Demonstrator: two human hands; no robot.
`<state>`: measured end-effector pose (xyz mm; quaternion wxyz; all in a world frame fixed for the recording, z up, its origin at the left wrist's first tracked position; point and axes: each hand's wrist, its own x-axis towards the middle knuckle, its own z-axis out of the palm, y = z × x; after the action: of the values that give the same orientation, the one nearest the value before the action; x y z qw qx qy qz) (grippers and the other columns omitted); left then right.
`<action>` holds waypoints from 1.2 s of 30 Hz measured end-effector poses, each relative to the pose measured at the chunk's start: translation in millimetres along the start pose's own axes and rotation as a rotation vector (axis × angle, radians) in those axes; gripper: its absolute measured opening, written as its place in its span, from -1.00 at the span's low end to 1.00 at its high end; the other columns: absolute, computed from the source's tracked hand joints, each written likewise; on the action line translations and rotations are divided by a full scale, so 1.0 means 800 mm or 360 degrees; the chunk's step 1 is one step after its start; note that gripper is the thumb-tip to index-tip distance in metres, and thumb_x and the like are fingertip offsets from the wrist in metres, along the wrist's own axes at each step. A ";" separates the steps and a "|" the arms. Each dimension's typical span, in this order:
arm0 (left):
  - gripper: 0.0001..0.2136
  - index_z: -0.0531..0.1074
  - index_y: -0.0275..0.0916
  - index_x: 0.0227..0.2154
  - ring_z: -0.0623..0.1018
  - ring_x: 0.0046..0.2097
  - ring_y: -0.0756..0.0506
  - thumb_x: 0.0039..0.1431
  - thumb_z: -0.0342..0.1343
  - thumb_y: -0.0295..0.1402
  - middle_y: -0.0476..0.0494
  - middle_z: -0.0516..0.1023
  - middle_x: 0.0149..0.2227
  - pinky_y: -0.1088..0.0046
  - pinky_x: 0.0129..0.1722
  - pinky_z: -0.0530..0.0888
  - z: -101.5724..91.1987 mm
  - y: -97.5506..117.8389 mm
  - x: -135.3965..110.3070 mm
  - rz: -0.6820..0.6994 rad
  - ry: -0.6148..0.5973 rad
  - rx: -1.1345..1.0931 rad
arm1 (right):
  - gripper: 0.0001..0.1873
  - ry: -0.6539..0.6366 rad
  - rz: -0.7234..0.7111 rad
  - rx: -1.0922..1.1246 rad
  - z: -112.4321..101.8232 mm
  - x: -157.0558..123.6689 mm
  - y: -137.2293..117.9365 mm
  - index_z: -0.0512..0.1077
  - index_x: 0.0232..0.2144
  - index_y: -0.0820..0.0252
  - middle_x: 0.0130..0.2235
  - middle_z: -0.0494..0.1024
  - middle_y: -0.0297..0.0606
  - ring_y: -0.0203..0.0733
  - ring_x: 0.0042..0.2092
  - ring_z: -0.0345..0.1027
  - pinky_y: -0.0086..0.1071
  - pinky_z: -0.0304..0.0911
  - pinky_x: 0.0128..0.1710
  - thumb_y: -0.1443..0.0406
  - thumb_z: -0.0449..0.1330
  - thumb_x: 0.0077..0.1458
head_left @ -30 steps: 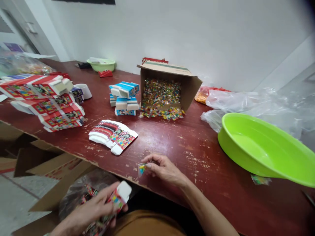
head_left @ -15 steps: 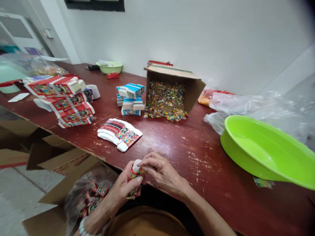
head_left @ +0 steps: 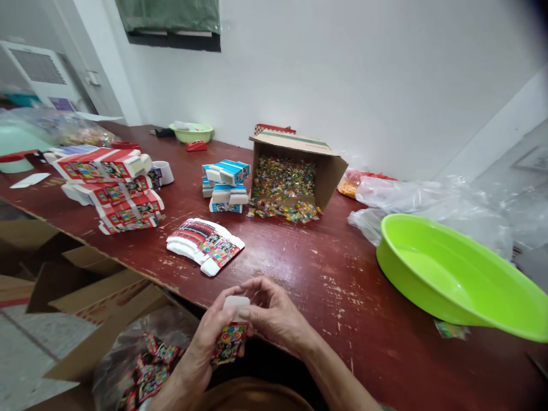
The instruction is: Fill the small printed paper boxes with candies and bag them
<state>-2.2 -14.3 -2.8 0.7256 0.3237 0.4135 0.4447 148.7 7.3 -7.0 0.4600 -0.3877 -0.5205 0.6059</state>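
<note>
My left hand [head_left: 209, 337] grips a small colourful printed box [head_left: 230, 338] at the table's near edge, its white flap up. My right hand [head_left: 272, 313] is closed on the box's top, fingers pinching at the flap. Just beyond them lies a fanned stack of flat unfolded boxes [head_left: 204, 244] on the red-brown table [head_left: 325, 268]. A tipped cardboard carton [head_left: 299, 160] spills many small wrapped candies [head_left: 282, 208] onto the table further back.
Stacks of red boxes [head_left: 115, 188] stand at the left, blue boxes [head_left: 225, 182] beside the carton. A large green basin [head_left: 454, 274] and clear plastic bags [head_left: 436, 194] fill the right. A bag of filled boxes [head_left: 145, 365] and cardboard cartons [head_left: 85, 291] sit below the table's edge.
My left hand brought the box up from my lap to the table's edge. My right hand carried a candy from the table to the box and now pinches its flap.
</note>
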 end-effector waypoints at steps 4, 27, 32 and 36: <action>-0.45 0.26 -0.18 0.07 0.53 -0.52 -0.09 0.06 0.22 -0.10 -0.09 0.56 -0.43 0.50 -0.61 0.42 0.001 -0.002 0.001 -0.0046 -0.0019 0.0011 | -0.65 -0.0084 0.0070 0.0056 0.003 0.001 0.003 0.46 -0.43 0.19 -0.45 0.47 -0.35 -0.34 -0.53 0.28 -0.46 0.20 -0.55 0.04 0.38 -0.08; -0.60 0.47 -0.30 -0.01 0.49 -0.62 -0.03 0.09 0.17 -0.26 -0.10 0.59 -0.46 0.51 -0.66 0.42 -0.006 0.002 0.012 -0.0210 0.0042 -0.0315 | -0.86 -0.0108 -0.0565 -0.0490 0.009 -0.005 -0.002 0.51 -0.38 0.13 -0.18 0.58 -0.19 -0.17 -0.06 0.44 -0.27 0.33 -0.03 0.24 0.18 0.19; -0.58 0.47 -0.27 0.00 0.58 -0.43 -0.08 0.04 0.17 -0.33 -0.20 0.62 -0.18 0.50 -0.51 0.47 -0.009 -0.003 0.012 -0.0094 0.0141 -0.0190 | -0.92 -0.0052 -0.0580 -0.0597 0.016 -0.010 0.024 0.51 -0.31 0.10 -0.14 0.53 -0.19 -0.19 -0.03 0.40 -0.28 0.30 0.00 0.28 0.20 0.17; -0.52 0.40 -0.22 0.06 0.54 -0.48 -0.11 0.09 0.14 -0.14 -0.12 0.60 -0.38 0.46 -0.55 0.44 -0.054 -0.022 0.001 -0.0033 0.0301 0.0240 | -0.90 -0.0139 -0.0508 -0.0814 -0.003 0.010 0.039 0.52 -0.26 0.10 -0.10 0.52 -0.19 -0.19 -0.03 0.41 -0.31 0.30 -0.01 0.32 0.23 0.13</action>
<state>-34.1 -16.0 -36.9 0.6616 0.3295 0.5157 0.4333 143.9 14.7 -38.4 0.4141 -0.3778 -0.7298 0.3914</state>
